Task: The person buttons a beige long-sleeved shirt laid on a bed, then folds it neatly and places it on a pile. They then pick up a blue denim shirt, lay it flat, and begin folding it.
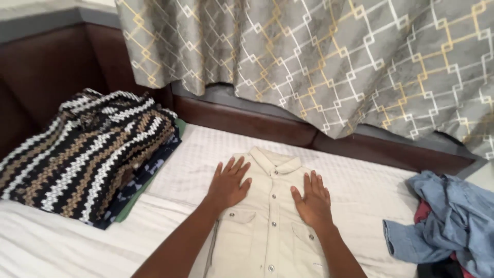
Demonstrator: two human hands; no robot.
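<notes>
A cream button-up shirt (270,221) lies folded and face up on the white bed sheet (195,159), collar pointing away from me. My left hand (229,183) rests flat on its left shoulder, fingers spread. On the right chest, just above the pocket, my right hand (312,198) presses flat with fingers apart. Neither hand grips anything.
A stack of folded clothes (87,154), topped by a black, brown and white zigzag knit, sits at the left. A heap of unfolded garments with a blue denim shirt (447,221) lies at the right. A patterned grey curtain (334,62) hangs over the brown headboard (247,121) behind.
</notes>
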